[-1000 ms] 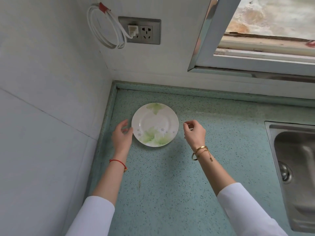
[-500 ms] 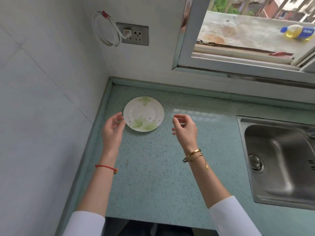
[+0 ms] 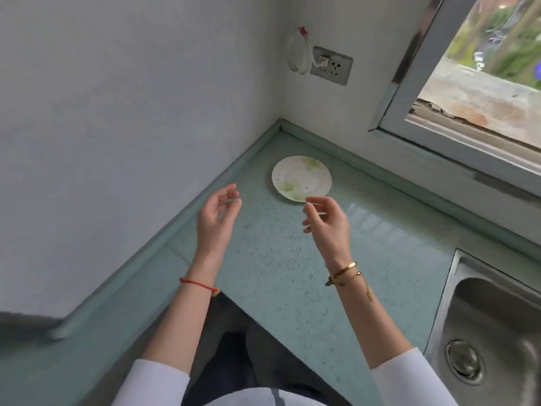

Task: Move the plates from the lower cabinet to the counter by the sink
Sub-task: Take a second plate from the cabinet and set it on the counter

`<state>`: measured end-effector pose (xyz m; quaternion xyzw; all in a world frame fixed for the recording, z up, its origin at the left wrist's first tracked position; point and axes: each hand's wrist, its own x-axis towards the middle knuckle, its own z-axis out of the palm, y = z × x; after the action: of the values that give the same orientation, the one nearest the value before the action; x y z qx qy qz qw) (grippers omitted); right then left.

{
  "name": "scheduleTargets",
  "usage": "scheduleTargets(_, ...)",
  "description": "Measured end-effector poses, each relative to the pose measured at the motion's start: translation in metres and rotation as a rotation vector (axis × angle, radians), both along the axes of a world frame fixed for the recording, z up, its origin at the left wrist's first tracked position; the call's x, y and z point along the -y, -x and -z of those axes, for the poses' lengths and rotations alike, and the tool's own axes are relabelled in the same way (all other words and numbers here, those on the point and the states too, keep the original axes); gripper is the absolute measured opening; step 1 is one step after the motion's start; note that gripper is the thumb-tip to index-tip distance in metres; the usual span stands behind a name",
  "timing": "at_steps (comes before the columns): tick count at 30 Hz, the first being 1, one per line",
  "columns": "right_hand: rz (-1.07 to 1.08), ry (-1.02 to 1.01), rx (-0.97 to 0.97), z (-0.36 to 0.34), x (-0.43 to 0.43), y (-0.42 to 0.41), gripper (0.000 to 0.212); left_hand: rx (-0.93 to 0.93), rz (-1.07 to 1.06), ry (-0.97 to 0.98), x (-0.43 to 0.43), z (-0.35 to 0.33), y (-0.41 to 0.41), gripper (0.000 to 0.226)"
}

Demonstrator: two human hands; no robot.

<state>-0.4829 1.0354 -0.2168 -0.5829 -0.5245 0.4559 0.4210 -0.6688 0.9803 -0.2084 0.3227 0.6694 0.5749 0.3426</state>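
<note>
Looking at this corner, the biggest thing is the blue-green speckled counter (image 3: 278, 282), which runs along the white wall (image 3: 117, 112) to the steel sink (image 3: 497, 332) on the right. One white plate (image 3: 301, 178) with green leaves lies flat on the counter, far back near the corner and well apart from the sink. So one plate looks done, and I think the job now is to go down to the lower cabinet, which is out of view, for another. The left hand (image 3: 216, 221) hangs over the counter, apart from the plate, fingers loose and a little curled, holding nothing. The right hand (image 3: 328, 222) is loose and empty too, with one fingertip just beside the plate's near edge; I cannot tell if it touches. To do this well, I would lift both hands straight away from the plate so it does not get bumped. I would bend down slowly, take the next plate by its edges with both hands, and mind the gold bracelets (image 3: 344, 272) on the right wrist so they do not knock the dish. Set it down flat and softly.
</note>
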Motion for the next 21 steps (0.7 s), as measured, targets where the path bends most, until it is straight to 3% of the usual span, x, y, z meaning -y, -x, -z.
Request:
scheduleTargets(10, -0.423, -0.027, -0.002, -0.005, 0.109, 0.028, 0.017, -0.002, -0.437, -0.020, 0.197, -0.009, -0.010, 0.027)
scheduleTargets(21, -1.014, 0.004, -0.013, -0.012, 0.296, 0.097, 0.010, -0.004, -1.003, -0.064, 0.440, -0.020, -0.043, 0.030)
